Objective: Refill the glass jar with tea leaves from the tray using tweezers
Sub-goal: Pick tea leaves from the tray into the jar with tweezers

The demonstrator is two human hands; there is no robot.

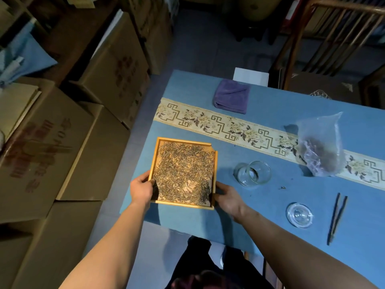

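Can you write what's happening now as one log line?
hands: left hand, right hand hold tray | jar: open | tweezers: on table

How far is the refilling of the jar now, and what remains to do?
Done: the lid is off and lies beside the tweezers. In hand: the left hand and right hand grip the wooden tray, still covered with tea leaves. Left: the glass jar holds only a few leaves, and the tweezers lie untouched, so nearly all the transfer remains.

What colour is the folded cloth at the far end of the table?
Purple. The folded cloth lies on the blue table, seen clearly in the head view.
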